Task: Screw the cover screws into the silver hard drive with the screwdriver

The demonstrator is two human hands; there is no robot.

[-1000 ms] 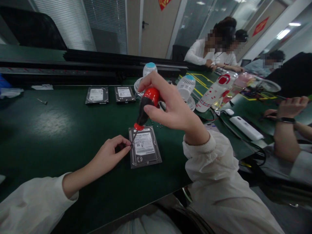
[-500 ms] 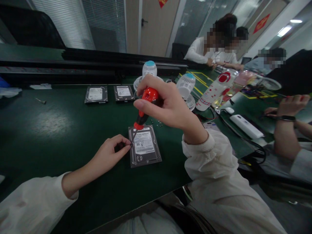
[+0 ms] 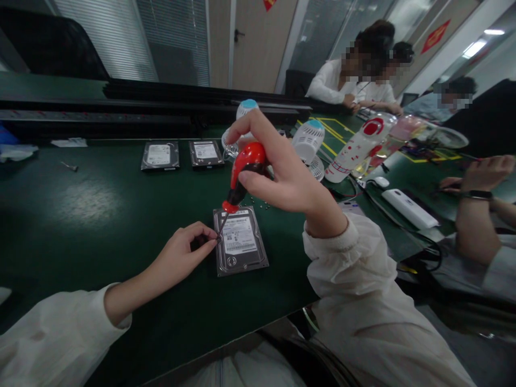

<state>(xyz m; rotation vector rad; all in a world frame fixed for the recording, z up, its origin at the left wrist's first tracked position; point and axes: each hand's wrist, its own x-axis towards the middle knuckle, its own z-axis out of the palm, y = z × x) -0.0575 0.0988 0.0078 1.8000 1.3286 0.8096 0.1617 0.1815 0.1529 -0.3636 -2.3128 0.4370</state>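
At the centre of the frame, a hard drive (image 3: 245,263) lies flat, label side up, on a dark green table (image 3: 121,236); just above it, the wearer's right hand (image 3: 282,177) curls around the red and black handle of a screwdriver (image 3: 250,155), fingers and thumb closed on the grip; the tool slants down to the left, its thin shaft ending at the drive's left edge; there, the left hand (image 3: 185,252), reaching in from the lower left, has thumb and forefinger brought close together beside the tip; whether they pinch the tip or some small part is too fine to tell.

Just above the drive, partly behind the screwdriver, small metal bits (image 3: 262,205) lie scattered; in the upper middle, left of the right hand, a second drive (image 3: 160,155) and a third drive (image 3: 206,153) lie side by side, apart from each other; right of the hand stands a white fan (image 3: 308,141) with a blue top, and beyond it a tilted bottle (image 3: 342,161) with red markings; at the right edge, another person's forearm (image 3: 478,226) wears a dark watch; more people sit in the upper right.
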